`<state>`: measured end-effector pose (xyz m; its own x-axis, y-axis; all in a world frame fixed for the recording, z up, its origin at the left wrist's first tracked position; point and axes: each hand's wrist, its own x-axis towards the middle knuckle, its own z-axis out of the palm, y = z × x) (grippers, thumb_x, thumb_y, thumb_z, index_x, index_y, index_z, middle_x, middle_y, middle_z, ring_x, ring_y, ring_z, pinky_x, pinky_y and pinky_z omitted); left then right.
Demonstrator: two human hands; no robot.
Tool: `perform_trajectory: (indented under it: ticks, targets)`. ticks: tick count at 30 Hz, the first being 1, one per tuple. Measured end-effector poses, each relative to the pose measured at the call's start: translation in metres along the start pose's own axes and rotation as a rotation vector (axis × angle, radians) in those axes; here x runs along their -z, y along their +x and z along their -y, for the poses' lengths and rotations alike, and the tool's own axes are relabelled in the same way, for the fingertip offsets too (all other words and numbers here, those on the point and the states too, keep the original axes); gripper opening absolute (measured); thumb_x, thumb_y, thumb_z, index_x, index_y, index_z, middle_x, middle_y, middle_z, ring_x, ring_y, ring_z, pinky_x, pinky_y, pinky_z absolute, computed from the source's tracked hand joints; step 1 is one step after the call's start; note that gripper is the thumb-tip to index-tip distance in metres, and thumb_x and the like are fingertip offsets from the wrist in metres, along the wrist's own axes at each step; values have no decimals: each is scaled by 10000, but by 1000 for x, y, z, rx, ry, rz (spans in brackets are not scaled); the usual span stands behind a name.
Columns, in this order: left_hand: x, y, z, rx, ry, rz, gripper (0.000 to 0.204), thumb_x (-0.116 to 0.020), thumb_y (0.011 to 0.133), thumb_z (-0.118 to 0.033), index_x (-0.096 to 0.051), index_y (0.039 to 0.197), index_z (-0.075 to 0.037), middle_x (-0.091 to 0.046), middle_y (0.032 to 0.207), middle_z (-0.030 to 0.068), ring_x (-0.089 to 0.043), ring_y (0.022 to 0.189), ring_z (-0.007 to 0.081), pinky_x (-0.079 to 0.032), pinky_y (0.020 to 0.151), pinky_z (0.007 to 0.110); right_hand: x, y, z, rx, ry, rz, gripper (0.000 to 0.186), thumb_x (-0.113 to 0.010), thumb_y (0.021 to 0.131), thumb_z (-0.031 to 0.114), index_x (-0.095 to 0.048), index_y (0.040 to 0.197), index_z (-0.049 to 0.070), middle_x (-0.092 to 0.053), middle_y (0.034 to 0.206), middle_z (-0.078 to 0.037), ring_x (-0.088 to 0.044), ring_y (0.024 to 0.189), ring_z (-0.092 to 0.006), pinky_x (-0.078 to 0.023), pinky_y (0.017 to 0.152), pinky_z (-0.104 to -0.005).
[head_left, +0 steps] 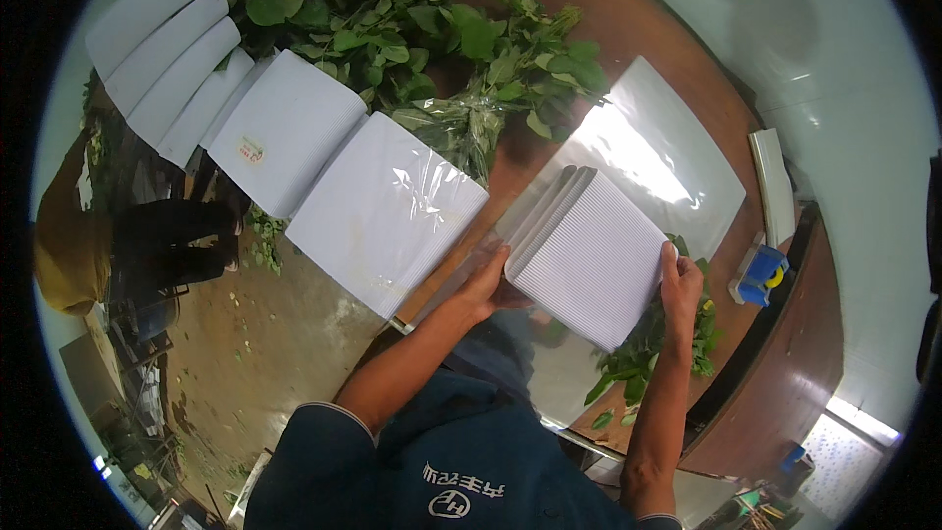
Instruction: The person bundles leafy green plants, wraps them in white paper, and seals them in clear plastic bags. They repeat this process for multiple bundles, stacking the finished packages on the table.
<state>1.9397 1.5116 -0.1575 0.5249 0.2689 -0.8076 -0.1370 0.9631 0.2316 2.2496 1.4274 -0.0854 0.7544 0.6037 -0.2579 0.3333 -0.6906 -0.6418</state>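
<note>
Between my two hands is a folded piece of white corrugated cardboard (pixel 599 260), its ribbed face up and several layers showing along its far left edge. My left hand (pixel 484 287) grips its left corner, thumb on top. At the right corner, my right hand (pixel 681 285) pinches the edge, with the fingers partly hidden behind. Beneath and beyond the cardboard lie glossy clear plastic sheets (pixel 677 142). Green leaves (pixel 633 363) show below its right side.
Left of my hands, white cardboard-wrapped bundles (pixel 383 211) lie in a row, leafy stems (pixel 471 49) sticking out behind them. A blue tape dispenser (pixel 754 277) and a long pale box (pixel 772 186) sit at the table's right edge. A person (pixel 167 240) stands at far left.
</note>
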Motion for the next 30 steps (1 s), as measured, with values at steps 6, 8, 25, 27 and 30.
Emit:
perform_trajectory:
  ticks: [6, 8, 25, 27, 30]
  targets:
    - [6, 10, 11, -18, 52, -24, 641, -377, 1042, -636, -511, 1459, -169, -671, 1261, 97, -700, 1072, 272, -634, 819, 496, 5, 2, 4, -13, -17, 19, 584, -722, 935, 497, -672, 843, -77, -584, 696, -39, -511, 649, -113, -432, 578, -307]
    - [4, 10, 12, -28, 66, -38, 644, -380, 1041, -636, -509, 1461, -166, -674, 1255, 102, -703, 1065, 279, -634, 818, 499, 3, -1, 6, -7, 3, 0, 576, -722, 937, 492, -666, 827, -71, -566, 681, -32, -498, 638, -112, -426, 573, -307]
    - [51, -24, 43, -1150, 1560, -508, 502, -524, 979, -132, -457, 1429, 80, -548, 1402, 280, -495, 1352, 437, -353, 1143, 557, 15, -45, 26, 146, 232, -299, 378, -676, 995, 301, -690, 1118, -57, -701, 838, -79, -655, 720, -140, -524, 632, -293]
    - [65, -20, 58, -1194, 1740, -572, 557, -536, 922, -56, -430, 1448, 98, -488, 1466, 283, -416, 1416, 431, -295, 1189, 536, 15, -71, 37, 184, 345, -212, 322, -653, 1010, 245, -681, 1162, -37, -709, 865, -79, -665, 722, -136, -527, 628, -275]
    - [79, -8, 68, -1224, 1869, -567, 612, -517, 890, 11, -391, 1482, 97, -411, 1537, 280, -365, 1453, 433, -258, 1221, 521, 4, -108, 45, 197, 387, -69, 252, -641, 1018, 192, -691, 1170, -2, -708, 850, -83, -670, 726, -126, -525, 626, -254]
